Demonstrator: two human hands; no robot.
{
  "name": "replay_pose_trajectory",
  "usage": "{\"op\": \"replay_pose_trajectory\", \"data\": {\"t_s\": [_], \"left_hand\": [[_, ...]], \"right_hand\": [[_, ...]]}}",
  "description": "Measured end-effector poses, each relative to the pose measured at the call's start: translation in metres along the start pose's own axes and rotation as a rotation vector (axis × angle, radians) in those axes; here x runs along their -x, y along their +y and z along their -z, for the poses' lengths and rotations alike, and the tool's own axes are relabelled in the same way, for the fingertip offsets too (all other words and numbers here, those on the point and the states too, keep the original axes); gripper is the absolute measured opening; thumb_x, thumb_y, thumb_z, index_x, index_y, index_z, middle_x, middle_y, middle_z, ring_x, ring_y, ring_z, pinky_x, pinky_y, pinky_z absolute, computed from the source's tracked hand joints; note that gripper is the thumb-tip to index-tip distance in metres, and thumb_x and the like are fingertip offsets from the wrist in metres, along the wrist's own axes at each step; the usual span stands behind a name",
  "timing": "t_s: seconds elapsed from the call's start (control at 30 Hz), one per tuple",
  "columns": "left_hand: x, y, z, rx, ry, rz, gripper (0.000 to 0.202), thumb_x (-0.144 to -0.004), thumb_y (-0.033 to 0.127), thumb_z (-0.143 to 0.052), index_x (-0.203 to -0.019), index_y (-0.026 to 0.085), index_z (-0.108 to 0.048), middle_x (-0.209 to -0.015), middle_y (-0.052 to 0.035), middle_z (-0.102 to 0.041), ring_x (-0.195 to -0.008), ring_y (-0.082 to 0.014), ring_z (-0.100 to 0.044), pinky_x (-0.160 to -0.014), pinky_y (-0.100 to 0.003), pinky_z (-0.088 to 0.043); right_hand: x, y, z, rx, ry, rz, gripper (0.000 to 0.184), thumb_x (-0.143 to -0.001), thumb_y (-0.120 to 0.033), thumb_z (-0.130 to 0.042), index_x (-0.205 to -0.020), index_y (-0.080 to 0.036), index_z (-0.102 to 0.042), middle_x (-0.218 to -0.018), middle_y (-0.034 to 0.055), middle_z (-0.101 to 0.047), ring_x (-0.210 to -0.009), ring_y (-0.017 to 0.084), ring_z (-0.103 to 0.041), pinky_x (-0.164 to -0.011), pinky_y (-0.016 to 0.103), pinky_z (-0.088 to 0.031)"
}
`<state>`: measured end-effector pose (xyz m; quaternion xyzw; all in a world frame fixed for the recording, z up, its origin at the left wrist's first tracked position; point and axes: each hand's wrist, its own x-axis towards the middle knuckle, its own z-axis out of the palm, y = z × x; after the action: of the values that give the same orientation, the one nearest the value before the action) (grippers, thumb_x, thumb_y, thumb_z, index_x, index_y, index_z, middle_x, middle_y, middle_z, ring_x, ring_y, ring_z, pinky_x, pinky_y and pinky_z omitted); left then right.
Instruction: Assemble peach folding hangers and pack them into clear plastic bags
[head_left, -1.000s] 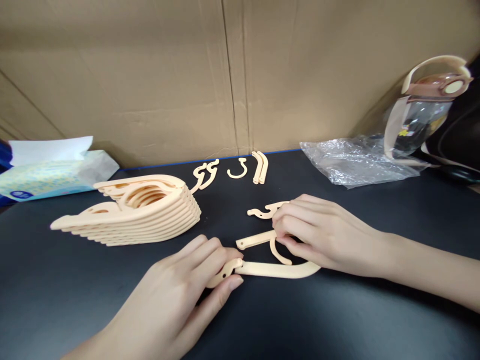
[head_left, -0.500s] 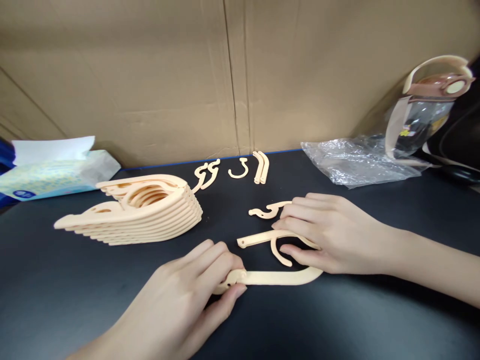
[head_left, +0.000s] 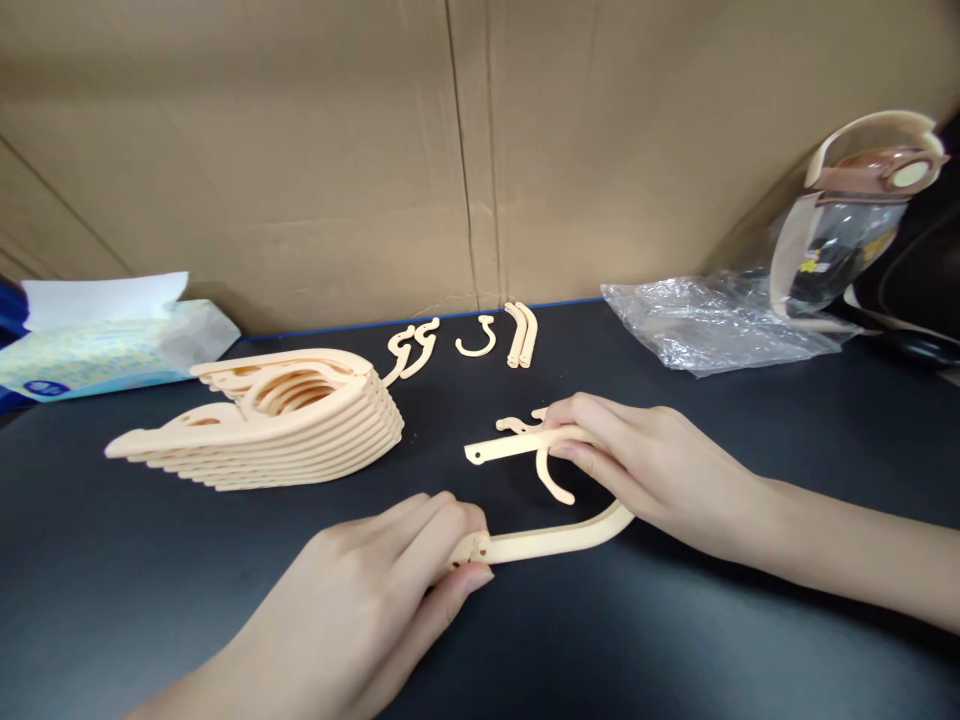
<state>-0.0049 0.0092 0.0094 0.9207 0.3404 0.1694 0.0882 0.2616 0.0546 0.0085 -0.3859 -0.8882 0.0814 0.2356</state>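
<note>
A cream plastic folding hanger [head_left: 551, 541] is held between both hands, low over the black table. My left hand [head_left: 401, 575] is closed around its lower left end, where a hinged joint shows between thumb and forefinger. My right hand [head_left: 637, 455] pinches the upper bar, and its fingers hide the right side of the hanger. The bar's holed end [head_left: 480, 453] points left, free of the fingers. A curved hook [head_left: 553, 478] hangs below this bar. Just behind, a loose cream hanger arm [head_left: 517, 425] lies partly covered by my right hand.
To the left stands a stack of cream hangers [head_left: 300, 440], with a tissue pack [head_left: 120, 345] behind it. Loose arms [head_left: 420, 350], a hook [head_left: 480, 338] and two curved bars [head_left: 523, 335] lie at the back. A plastic bag [head_left: 720, 320] and a bottle [head_left: 855, 240] are at right.
My right hand has lifted the hanger's upper bar slightly off the table and tilted it, with its fingers now pinching it. My left hand has hardly moved.
</note>
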Motion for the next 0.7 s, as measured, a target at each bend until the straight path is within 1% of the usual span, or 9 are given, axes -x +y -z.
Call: {"op": "replay_pose_trajectory", "data": {"t_s": [0.07,0.13,0.2,0.23,0.37,0.47,0.57,0.63,0.7], "left_hand": [[0.0,0.0,0.0,0.015,-0.005,0.012,0.016,-0.107,0.018,-0.042,-0.096,0.026,-0.05,-0.084,0.0056,-0.065,-0.07,-0.0116,-0.067,-0.054,-0.02,-0.044],[0.0,0.001,0.0,0.044,-0.004,0.061,0.011,-0.107,0.02,-0.045,-0.1,0.027,-0.052,-0.086,0.0063,-0.066,-0.069,-0.0106,-0.067,-0.057,-0.019,-0.046],[0.0,0.002,0.001,0.063,0.028,0.112,0.008,-0.106,0.024,-0.049,-0.099,0.026,-0.053,-0.083,0.0068,-0.065,-0.064,-0.01,-0.065,-0.058,-0.019,-0.047],[0.0,0.002,0.002,0.064,0.047,0.126,0.01,-0.106,0.025,-0.049,-0.096,0.025,-0.053,-0.08,0.0068,-0.064,-0.062,-0.0099,-0.064,-0.057,-0.019,-0.047],[0.001,0.001,0.003,0.025,0.07,0.136,0.026,-0.108,0.028,-0.043,-0.083,0.024,-0.05,-0.073,0.0059,-0.06,-0.059,-0.0104,-0.061,-0.053,-0.021,-0.045],[0.001,-0.002,0.002,-0.028,0.082,0.148,0.025,-0.109,0.031,-0.043,-0.087,0.024,-0.054,-0.076,0.0049,-0.061,-0.063,-0.0122,-0.063,-0.056,-0.023,-0.046],[0.001,-0.002,-0.001,-0.057,0.072,0.114,0.027,-0.111,0.032,-0.041,-0.09,0.025,-0.057,-0.077,0.0059,-0.063,-0.062,-0.0117,-0.064,-0.056,-0.023,-0.046],[0.0,-0.001,-0.002,-0.084,0.088,0.06,0.036,-0.113,0.031,-0.036,-0.083,0.025,-0.055,-0.071,0.0065,-0.062,-0.057,-0.0109,-0.063,-0.052,-0.023,-0.043],[-0.001,0.001,-0.002,-0.123,0.119,0.023,0.044,-0.113,0.029,-0.031,-0.074,0.024,-0.05,-0.063,0.0067,-0.057,-0.05,-0.0105,-0.059,-0.046,-0.023,-0.04]], "right_hand": [[0.0,0.001,-0.001,0.001,-0.03,-0.009,0.023,-0.111,-0.032,-0.039,-0.109,-0.021,-0.059,-0.115,0.0086,-0.078,-0.09,0.022,-0.079,-0.073,0.034,-0.062],[0.001,0.001,-0.001,-0.002,-0.05,-0.007,0.024,-0.111,-0.031,-0.038,-0.109,-0.021,-0.06,-0.117,0.0092,-0.078,-0.092,0.023,-0.079,-0.074,0.034,-0.063],[0.001,0.001,-0.001,-0.027,-0.051,0.004,0.024,-0.111,-0.03,-0.038,-0.109,-0.021,-0.061,-0.118,0.0088,-0.078,-0.094,0.022,-0.079,-0.075,0.033,-0.062],[0.0,0.002,-0.001,-0.047,-0.045,0.009,0.024,-0.111,-0.03,-0.039,-0.11,-0.022,-0.061,-0.116,0.0083,-0.079,-0.093,0.021,-0.078,-0.074,0.032,-0.061],[-0.001,0.006,0.001,-0.148,-0.023,-0.025,0.022,-0.11,-0.037,-0.043,-0.108,-0.022,-0.06,-0.099,0.0038,-0.079,-0.076,0.017,-0.074,-0.065,0.027,-0.054],[-0.002,0.011,0.001,-0.238,-0.02,-0.036,0.024,-0.11,-0.042,-0.045,-0.107,-0.022,-0.059,-0.09,0.0013,-0.076,-0.069,0.014,-0.069,-0.063,0.025,-0.051],[-0.002,0.014,-0.001,-0.294,-0.012,-0.071,0.024,-0.109,-0.044,-0.047,-0.107,-0.023,-0.06,-0.091,0.0011,-0.077,-0.071,0.014,-0.07,-0.063,0.024,-0.052],[-0.002,0.013,-0.002,-0.299,0.001,-0.112,0.024,-0.107,-0.045,-0.049,-0.107,-0.025,-0.062,-0.088,0.0006,-0.078,-0.071,0.015,-0.071,-0.064,0.025,-0.052],[-0.001,0.012,-0.002,-0.308,0.005,-0.14,0.025,-0.106,-0.046,-0.05,-0.106,-0.025,-0.063,-0.084,0.0,-0.077,-0.071,0.016,-0.07,-0.064,0.026,-0.053]]}}
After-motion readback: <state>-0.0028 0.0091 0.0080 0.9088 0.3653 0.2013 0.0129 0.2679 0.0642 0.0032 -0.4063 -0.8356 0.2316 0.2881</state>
